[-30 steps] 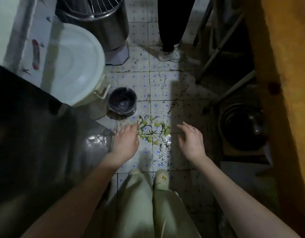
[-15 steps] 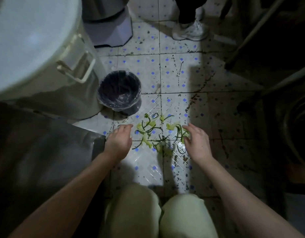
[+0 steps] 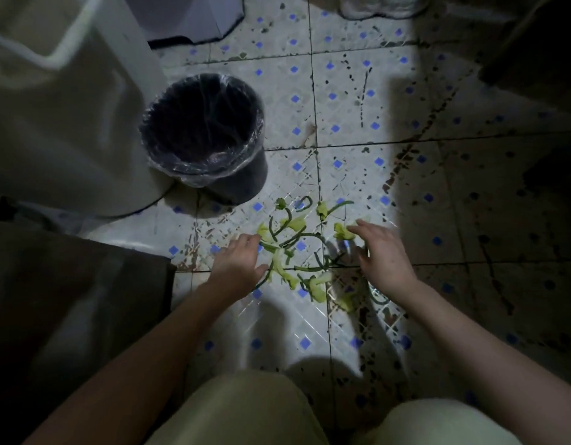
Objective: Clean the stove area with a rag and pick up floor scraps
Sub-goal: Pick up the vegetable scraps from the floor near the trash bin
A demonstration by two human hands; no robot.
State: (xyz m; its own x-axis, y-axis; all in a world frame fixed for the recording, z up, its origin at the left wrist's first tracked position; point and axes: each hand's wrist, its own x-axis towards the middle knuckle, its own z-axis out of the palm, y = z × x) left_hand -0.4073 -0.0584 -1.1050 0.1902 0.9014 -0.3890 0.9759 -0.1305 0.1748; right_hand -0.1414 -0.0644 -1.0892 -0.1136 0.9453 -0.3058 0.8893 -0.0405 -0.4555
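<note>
Green vegetable scraps (image 3: 297, 248), thin dark stems and pale leafy bits, lie scattered on the white floor tiles with blue diamonds. My left hand (image 3: 237, 266) rests at the left edge of the pile, fingers apart and touching the nearest scraps. My right hand (image 3: 382, 255) hovers low over the right side of the pile, fingers spread, holding nothing. A small dark bin (image 3: 204, 133) lined with a clear plastic bag stands just beyond the scraps to the left. No rag is in view.
A large pale lidded bucket (image 3: 62, 117) fills the upper left, touching the bin. A dark cabinet side (image 3: 75, 303) stands at my left. My knees in light trousers sit at the bottom. Another person's shoe (image 3: 380, 6) shows at the top. Dark furniture crowds the right.
The view has dropped closer to the floor. Both hands have moved in toward the scrap pile, the right one sliding forward over its right side.
</note>
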